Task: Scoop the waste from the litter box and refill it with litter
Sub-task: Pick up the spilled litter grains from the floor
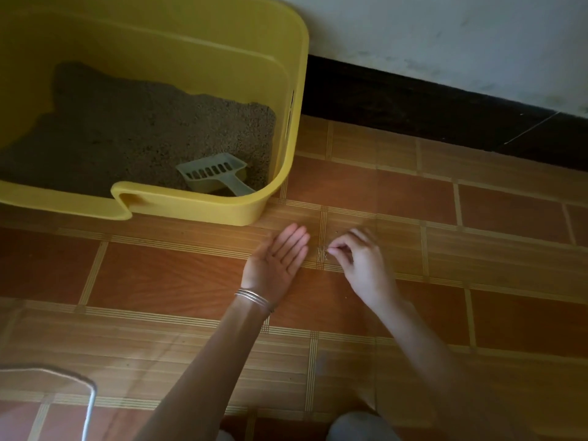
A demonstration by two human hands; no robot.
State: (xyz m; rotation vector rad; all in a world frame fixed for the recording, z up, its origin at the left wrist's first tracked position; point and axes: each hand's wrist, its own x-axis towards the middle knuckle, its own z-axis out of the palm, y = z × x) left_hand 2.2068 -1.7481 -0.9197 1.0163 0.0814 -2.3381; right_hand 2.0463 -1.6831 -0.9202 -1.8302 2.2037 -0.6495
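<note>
A yellow litter box (288,128) stands on the floor at the upper left, holding grey-brown litter (133,132). A pale slotted scoop (212,174) lies in the litter at the box's front right corner. In front of the box, a few spilled litter grains (323,253) lie on the tiles. My left hand (280,259) rests palm up and flat beside them, fingers together, with bangles on the wrist. My right hand (359,253) is just right of the grains, thumb and fingers pinched at them; the grains are too small to tell whether any are held.
Orange and tan tiled floor (445,297) stretches right and toward me. A dark skirting (429,103) and white wall run behind. The rim of a translucent bag or container (63,380) shows at the bottom left. My knee (359,428) is at the bottom edge.
</note>
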